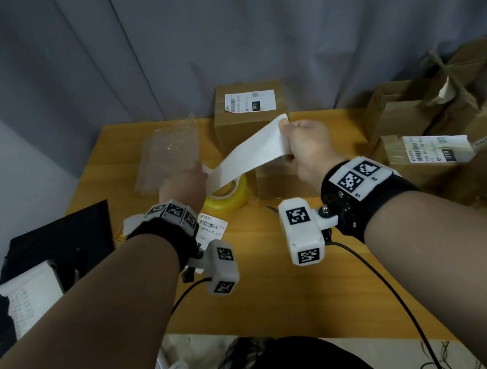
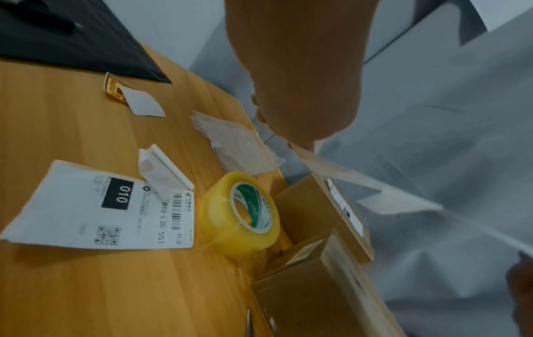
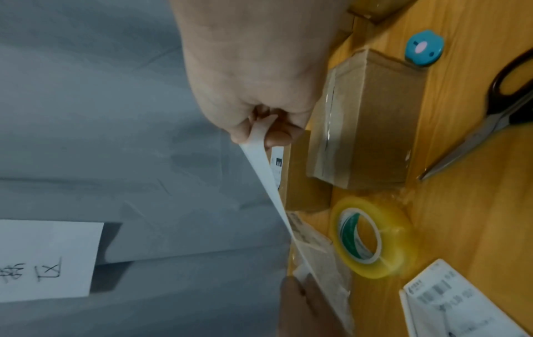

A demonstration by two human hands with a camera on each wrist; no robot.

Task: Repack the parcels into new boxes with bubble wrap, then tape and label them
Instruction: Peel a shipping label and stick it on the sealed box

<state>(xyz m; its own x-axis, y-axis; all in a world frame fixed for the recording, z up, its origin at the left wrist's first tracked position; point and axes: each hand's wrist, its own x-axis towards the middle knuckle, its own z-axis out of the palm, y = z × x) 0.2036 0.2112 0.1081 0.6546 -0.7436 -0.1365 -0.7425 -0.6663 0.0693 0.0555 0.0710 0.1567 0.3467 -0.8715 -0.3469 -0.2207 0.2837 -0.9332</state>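
Up above the wooden table [image 1: 282, 274], both hands stretch a white sheet of label paper [image 1: 250, 154] between them: the right hand [image 1: 306, 145] pinches its far end with curled fingers, and the left hand [image 1: 184, 182] pinches the near end. Under the sheet, a yellow roll of tape [image 1: 228, 198] lies on the table, touching a small taped box [image 3: 366, 118], and behind that stands a box with a label [image 1: 248, 110]. Left of the tape lie bubble wrap [image 1: 170, 154] and a printed label [image 2: 115, 207]; scissors [image 3: 484, 120] lie to its right.
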